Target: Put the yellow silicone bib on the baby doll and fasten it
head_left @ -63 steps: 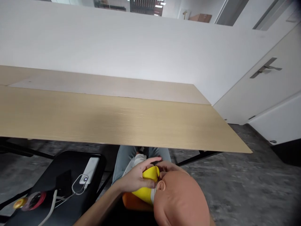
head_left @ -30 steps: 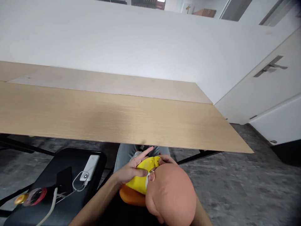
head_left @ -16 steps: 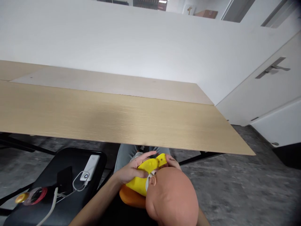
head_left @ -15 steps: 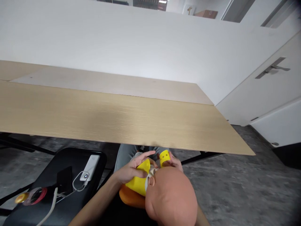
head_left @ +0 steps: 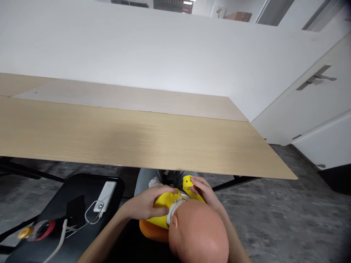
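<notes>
A bald baby doll [head_left: 199,233] rests on my lap below the table edge, its head nearest the camera. Around its neck is a yellow bib [head_left: 164,204] with an orange pocket [head_left: 152,231] underneath. My left hand [head_left: 145,204] grips the bib's left strap beside the doll's neck. Behind the neck, my right hand [head_left: 205,191] pinches the other strap end [head_left: 188,182], which has small holes. The two strap ends are apart. The doll's face and body are hidden.
A long light wooden table [head_left: 131,135] runs across in front of me, with a white wall behind. A black chair seat [head_left: 79,233] on the left carries a white power bank [head_left: 105,195], cables, a dark phone and a red-and-yellow item [head_left: 35,230]. White cabinets [head_left: 309,109] stand on the right.
The bib strap was joined at the doll's neck, then came apart. My right hand has since drawn its strap end out and up, and my left hand has lowered onto the bib.
</notes>
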The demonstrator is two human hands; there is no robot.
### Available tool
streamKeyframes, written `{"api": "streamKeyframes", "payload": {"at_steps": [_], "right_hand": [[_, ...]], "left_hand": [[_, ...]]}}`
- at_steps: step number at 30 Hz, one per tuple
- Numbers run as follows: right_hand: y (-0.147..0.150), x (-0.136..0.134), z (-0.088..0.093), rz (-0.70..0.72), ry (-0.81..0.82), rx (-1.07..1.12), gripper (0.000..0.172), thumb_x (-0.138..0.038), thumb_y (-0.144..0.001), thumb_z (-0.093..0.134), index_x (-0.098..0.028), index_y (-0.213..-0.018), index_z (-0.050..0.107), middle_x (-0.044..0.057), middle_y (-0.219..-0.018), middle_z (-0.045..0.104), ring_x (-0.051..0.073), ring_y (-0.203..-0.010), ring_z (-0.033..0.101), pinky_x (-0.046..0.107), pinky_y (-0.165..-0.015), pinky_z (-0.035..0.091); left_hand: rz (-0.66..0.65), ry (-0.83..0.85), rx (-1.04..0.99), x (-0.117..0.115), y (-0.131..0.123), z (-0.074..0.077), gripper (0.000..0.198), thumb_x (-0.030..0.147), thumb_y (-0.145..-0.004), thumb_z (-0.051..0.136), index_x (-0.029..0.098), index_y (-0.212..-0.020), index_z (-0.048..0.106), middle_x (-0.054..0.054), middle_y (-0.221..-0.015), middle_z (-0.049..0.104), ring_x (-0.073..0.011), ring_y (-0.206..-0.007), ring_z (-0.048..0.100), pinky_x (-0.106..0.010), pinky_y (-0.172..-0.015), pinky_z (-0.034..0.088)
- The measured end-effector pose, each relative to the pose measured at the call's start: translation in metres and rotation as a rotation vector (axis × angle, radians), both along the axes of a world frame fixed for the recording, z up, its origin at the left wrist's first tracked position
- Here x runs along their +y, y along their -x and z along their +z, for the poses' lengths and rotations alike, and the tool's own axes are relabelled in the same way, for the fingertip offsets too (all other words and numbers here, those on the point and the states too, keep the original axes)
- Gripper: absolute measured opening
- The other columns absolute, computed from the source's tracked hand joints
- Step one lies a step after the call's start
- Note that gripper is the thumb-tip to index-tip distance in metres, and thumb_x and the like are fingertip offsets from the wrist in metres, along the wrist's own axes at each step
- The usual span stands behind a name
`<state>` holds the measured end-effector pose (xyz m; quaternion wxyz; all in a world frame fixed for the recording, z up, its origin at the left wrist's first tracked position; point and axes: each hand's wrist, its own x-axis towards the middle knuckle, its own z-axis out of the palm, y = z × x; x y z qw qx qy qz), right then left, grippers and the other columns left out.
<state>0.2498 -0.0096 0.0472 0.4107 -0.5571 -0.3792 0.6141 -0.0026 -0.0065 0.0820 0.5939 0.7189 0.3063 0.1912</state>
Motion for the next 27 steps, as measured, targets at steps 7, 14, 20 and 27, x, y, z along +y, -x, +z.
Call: {"api": "streamKeyframes", "payload": {"at_steps": [7,14,20,27], "right_hand": [[-0.015,-0.013,-0.002,0.295,-0.156,-0.198,0.044,-0.05,-0.089,0.055,-0.015,-0.063,0.047,0.0,-0.067,0.044,0.012,-0.065,0.041,0.025,-0.06,0.031],[-0.032,-0.05,0.002,0.167,-0.361,-0.443,0.023,-0.037,-0.091,0.054,-0.021,-0.087,0.07,0.008,-0.109,0.058,0.022,-0.102,0.055,0.031,-0.086,0.042],[-0.051,-0.076,-0.012,0.055,-0.377,-0.498,0.02,-0.033,-0.085,0.064,-0.028,-0.102,0.072,0.007,-0.125,0.057,0.026,-0.117,0.052,0.036,-0.1,0.04],[-0.06,-0.084,-0.011,0.268,-0.294,-0.42,0.033,-0.039,-0.094,0.049,-0.028,-0.122,0.065,0.007,-0.138,0.051,0.025,-0.128,0.046,0.039,-0.111,0.033]], "left_hand": [[-0.055,-0.136,0.117,-0.007,0.009,0.004,0.073,0.036,-0.071,0.077,0.026,-0.138,0.05,-0.009,-0.136,0.055,-0.0317,-0.125,0.046,-0.045,-0.11,0.031],[-0.015,-0.216,0.157,-0.015,0.006,0.002,0.064,0.021,-0.072,0.07,0.032,-0.133,0.055,0.0,-0.135,0.056,-0.0322,-0.128,0.044,-0.042,-0.111,0.027],[-0.052,-0.212,0.223,-0.015,0.011,-0.009,0.068,0.024,-0.073,0.074,0.035,-0.136,0.051,-0.005,-0.143,0.051,-0.0323,-0.133,0.039,-0.05,-0.116,0.018],[0.038,-0.179,0.265,-0.019,0.018,-0.02,0.063,0.031,-0.082,0.067,0.032,-0.142,0.046,-0.007,-0.147,0.045,-0.0305,-0.136,0.037,-0.047,-0.116,0.022]]}}
